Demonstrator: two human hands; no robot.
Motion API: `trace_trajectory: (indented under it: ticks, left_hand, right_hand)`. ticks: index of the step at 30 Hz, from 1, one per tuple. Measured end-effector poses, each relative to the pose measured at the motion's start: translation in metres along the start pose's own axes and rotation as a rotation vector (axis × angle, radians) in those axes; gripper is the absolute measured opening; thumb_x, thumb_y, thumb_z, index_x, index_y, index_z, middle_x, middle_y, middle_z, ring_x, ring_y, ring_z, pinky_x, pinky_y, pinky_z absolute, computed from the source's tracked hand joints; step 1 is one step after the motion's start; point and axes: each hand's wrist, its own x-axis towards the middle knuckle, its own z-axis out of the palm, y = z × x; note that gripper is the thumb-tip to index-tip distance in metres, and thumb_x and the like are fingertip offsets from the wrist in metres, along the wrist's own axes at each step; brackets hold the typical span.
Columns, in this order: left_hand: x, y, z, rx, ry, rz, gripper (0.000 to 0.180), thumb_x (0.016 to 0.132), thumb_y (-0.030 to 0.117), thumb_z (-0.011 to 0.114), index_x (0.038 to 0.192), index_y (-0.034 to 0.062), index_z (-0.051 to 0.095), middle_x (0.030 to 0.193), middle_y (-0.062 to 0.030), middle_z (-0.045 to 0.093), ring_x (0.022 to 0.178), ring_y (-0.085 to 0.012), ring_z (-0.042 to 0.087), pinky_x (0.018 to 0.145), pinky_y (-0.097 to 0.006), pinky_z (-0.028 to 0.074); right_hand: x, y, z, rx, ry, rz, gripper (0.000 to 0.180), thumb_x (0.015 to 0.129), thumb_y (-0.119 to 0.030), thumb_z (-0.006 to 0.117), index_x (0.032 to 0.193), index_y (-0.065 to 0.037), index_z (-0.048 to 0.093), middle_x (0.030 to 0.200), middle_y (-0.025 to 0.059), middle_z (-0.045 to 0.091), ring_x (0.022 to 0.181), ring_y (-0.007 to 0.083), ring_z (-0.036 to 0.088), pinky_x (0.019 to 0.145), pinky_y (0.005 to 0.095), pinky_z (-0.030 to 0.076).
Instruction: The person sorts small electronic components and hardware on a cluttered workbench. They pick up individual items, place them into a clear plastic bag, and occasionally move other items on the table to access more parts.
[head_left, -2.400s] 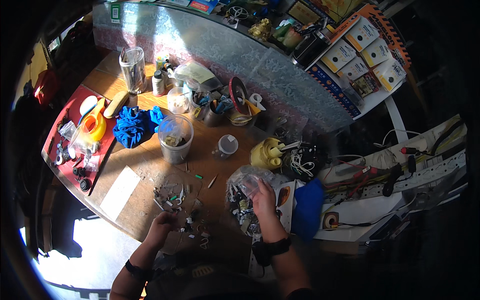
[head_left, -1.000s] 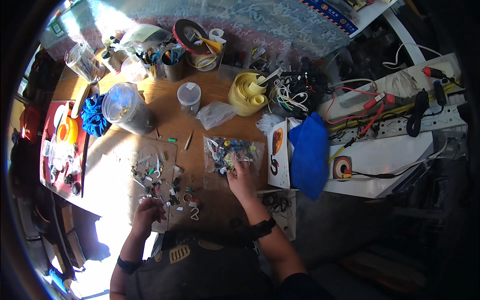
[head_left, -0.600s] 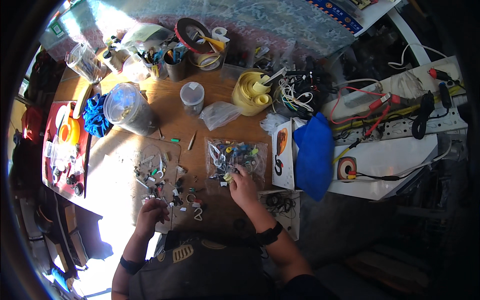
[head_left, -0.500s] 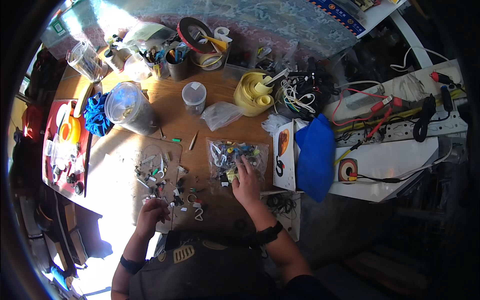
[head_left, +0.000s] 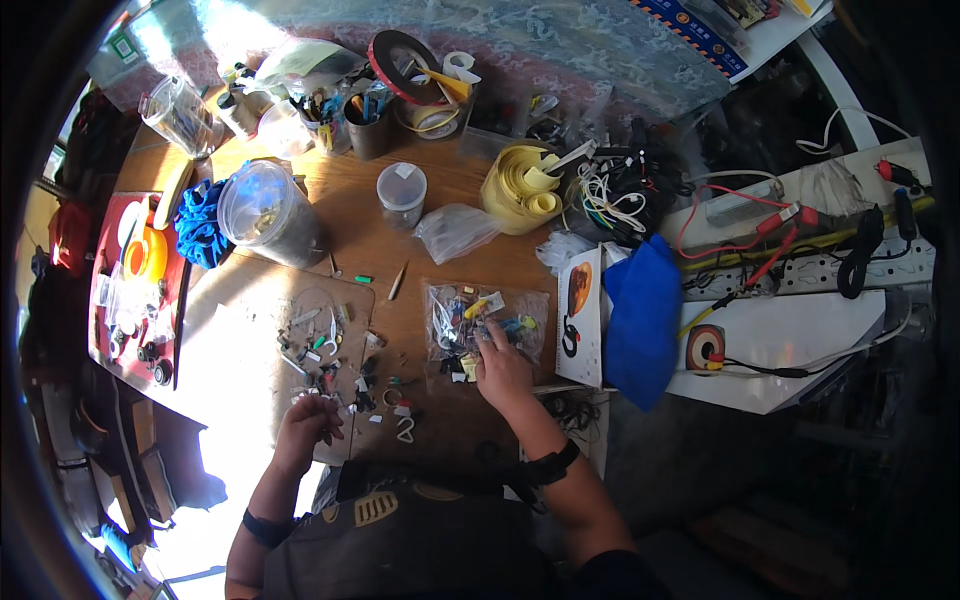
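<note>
My right hand [head_left: 506, 376] reaches over a clear plastic bag [head_left: 437, 345] that lies flat on the wooden table. Its fingers are stretched out and touch the small mixed parts [head_left: 486, 306] in or on the bag, among them yellow, blue, black and white pieces. My left hand [head_left: 308, 424] is curled closed at the lower edge of a scatter of small parts [head_left: 322, 340]. Whatever its fingers hold, if anything, is hidden. A white S-shaped hook [head_left: 405, 430] and a small ring [head_left: 391, 397] lie between the two hands.
Beyond the parts stand a large clear jar [head_left: 264, 225], a small lidded tub [head_left: 401, 195] and a yellow roll [head_left: 520, 185]. On the left is a red tray [head_left: 183, 300]. A white box [head_left: 580, 320], blue cloth [head_left: 643, 320] and cables [head_left: 610, 205] crowd the right.
My right fingers have shifted among the parts on the bag, and a yellow piece now shows beyond them. The whole view has moved slightly. My left hand stays curled in place.
</note>
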Motion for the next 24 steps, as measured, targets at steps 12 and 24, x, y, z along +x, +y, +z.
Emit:
trace_trajectory:
  ticks: [12, 24]
  left_hand:
    - [-0.016, 0.006, -0.026, 0.036, 0.131, 0.039, 0.017, 0.092, 0.011, 0.041, 0.099, -0.0013, 0.05, 0.081, -0.0144, 0.065, 0.047, -0.0124, 0.056, 0.039, -0.018, 0.039]
    - [-0.047, -0.004, -0.028, 0.066, 0.081, 0.123, 0.025, 0.093, 0.021, 0.047, 0.083, 0.0023, 0.06, 0.075, -0.0045, 0.062, 0.065, -0.0093, 0.054, 0.062, -0.022, 0.042]
  right_hand:
    - [-0.008, -0.005, -0.002, 0.07, 0.009, -0.065, 0.041, 0.08, -0.014, 0.054, 0.12, -0.005, 0.051, 0.139, 0.0112, 0.034, 0.107, 0.0289, 0.053, 0.081, 0.0396, 0.048]
    - [-0.036, -0.059, -0.015, 0.58, 0.032, -0.146, 0.013, 0.083, -0.004, 0.056, 0.095, -0.001, 0.061, 0.086, 0.0073, 0.059, 0.068, 0.0126, 0.058, 0.059, 0.0242, 0.046]
